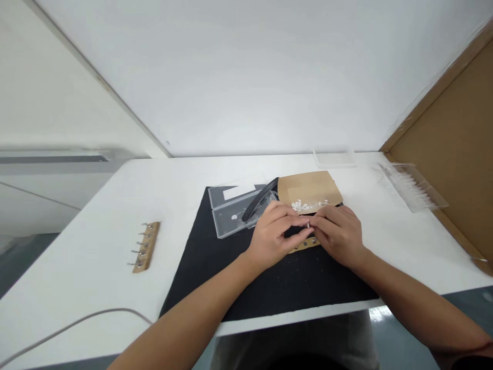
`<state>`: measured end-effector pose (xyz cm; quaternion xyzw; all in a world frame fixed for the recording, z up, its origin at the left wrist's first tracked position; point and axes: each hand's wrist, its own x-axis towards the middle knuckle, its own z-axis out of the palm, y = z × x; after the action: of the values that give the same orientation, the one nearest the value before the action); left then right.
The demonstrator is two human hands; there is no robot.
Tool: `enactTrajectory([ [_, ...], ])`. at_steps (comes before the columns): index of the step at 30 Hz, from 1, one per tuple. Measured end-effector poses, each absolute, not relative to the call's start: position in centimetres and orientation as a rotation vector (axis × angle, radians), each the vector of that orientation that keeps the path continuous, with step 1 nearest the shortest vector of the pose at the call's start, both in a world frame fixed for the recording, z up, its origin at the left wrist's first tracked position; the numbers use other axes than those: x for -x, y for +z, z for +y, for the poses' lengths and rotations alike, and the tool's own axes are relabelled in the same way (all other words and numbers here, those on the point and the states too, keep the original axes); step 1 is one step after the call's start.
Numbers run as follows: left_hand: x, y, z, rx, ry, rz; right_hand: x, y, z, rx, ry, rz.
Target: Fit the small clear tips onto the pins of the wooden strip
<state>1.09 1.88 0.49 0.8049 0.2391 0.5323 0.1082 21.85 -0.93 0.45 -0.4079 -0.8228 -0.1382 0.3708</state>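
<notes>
My left hand point(275, 230) and my right hand point(339, 232) meet over a black cloth point(269, 293). Thumb and fingers of both are pinched together around a small silvery metal piece point(308, 224), too tiny to name more exactly. Just below the fingertips, a tan strip with small round metal parts point(305, 245) lies on the cloth, partly covered by my hands. Behind them sits a brown paper tray point(308, 185) holding small white bits point(299, 205). A curved black strip point(260, 199) leans across a clear plastic case point(227, 224), whose lid is open.
On the white table point(115, 205) at left lies a wooden strip with several metal clips point(146, 247). A grey cable point(96, 311) runs along the front left. At right is a clear pack of white pieces point(412, 189). A clear tray point(335, 160) and cardboard panel point(458, 139) stand farther back.
</notes>
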Motion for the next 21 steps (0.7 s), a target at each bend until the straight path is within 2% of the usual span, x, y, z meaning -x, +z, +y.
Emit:
enactTrajectory([
  [21, -1.1, 0.58, 1.72, -2.547, 1.573, 0.602, -21.7, -0.46, -0.2, 0.925, 0.118, -2.115],
])
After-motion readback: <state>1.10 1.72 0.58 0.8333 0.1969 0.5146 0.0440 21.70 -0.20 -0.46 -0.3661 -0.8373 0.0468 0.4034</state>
